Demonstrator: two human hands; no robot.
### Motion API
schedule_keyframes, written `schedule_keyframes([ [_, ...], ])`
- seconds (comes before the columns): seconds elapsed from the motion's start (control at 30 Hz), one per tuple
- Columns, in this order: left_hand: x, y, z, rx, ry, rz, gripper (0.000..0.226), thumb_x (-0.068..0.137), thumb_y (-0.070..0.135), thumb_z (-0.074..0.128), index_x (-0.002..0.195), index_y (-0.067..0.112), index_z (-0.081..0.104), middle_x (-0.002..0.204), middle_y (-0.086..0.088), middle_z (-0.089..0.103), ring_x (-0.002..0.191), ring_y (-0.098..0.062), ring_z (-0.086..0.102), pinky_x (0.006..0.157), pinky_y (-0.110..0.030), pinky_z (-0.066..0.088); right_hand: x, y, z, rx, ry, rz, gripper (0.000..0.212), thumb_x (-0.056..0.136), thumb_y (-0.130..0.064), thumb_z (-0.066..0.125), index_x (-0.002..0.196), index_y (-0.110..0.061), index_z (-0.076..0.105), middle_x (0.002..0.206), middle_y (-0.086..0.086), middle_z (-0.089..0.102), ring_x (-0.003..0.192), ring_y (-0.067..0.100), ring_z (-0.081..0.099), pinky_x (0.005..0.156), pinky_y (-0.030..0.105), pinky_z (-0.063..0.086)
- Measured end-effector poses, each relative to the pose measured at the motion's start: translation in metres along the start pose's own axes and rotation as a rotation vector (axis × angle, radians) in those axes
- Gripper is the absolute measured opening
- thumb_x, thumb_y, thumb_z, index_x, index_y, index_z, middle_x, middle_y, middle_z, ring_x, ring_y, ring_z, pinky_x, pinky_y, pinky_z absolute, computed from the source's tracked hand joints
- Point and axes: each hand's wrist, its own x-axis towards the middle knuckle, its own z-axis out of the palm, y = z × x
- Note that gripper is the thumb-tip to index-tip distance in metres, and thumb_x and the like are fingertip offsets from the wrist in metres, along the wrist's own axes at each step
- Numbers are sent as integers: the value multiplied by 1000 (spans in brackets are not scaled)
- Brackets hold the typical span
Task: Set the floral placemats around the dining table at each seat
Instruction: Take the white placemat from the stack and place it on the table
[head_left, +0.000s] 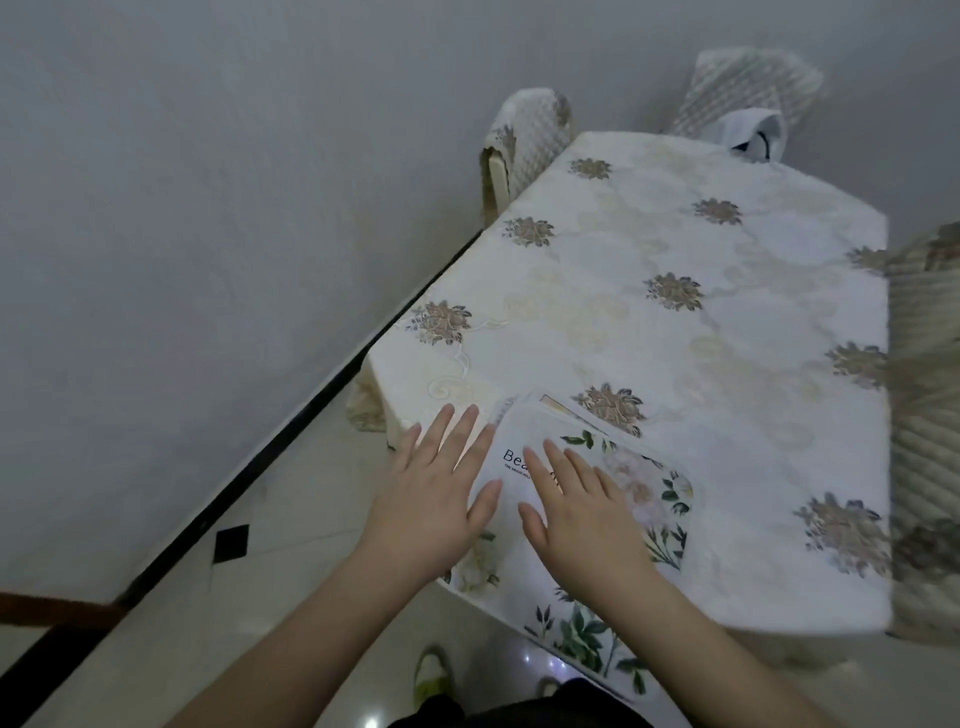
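Here, in the head view, a dining table (727, 415) draped in a cream tablecloth (675, 364) embroidered with brown-gold flower clusters is seen at an angle, running from the near corner toward a plain grey-white wall (208, 208). A glossy pale tiled floor (291, 571) with a small black diamond inset (231, 543) is met by the wall along a black skirting strip (311, 415). Chairs with quilted cream covers are pushed in around the table: one at the far left (530, 145), one at the far end (748, 88), and one along the right edge (924, 415). A pale bag (753, 132) with a dark part is propped at the far end of the table, in front of the far chair. A shoe (431, 675) is visible on the floor below the near corner. A stack of floral placemats (639, 499), white with printed pink blooms, green leaves and partly covered black lettering, lies on the near corner of the table, overhanging the near edge. The left hand (441, 483) is laid flat with fingers spread, mostly on the tablecloth just left of the stack, its thumb touching the top mat. The right hand (576, 504) is pressed flat on the top mat with fingers straight, covering part of the lettering. Nothing is gripped by either hand.
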Motion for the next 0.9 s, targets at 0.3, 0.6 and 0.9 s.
schedule_keyframes([
  [0.3,36,-4,41,-40,-88,275,63,100,52,20,146,20,47,154,-4,41,144,-25,36,113,-43,19,-20,6,18,17,-91,307,61,92,-51,32,141,-20,50,145,7,51,130,27,52,101,45,44],
  [0.6,58,9,108,-74,-184,442,57,99,47,32,151,23,32,157,-3,36,146,-21,27,115,-40,19,-46,51,59,109,-183,463,62,95,-48,32,152,-22,30,159,6,27,147,26,25,117,43,19],
  [0.9,60,10,160,37,-419,362,65,100,56,19,151,19,36,155,-2,39,141,-24,38,112,-37,18,-65,85,99,182,-370,510,73,90,-60,30,153,-22,26,161,4,18,148,27,20,117,46,19],
])
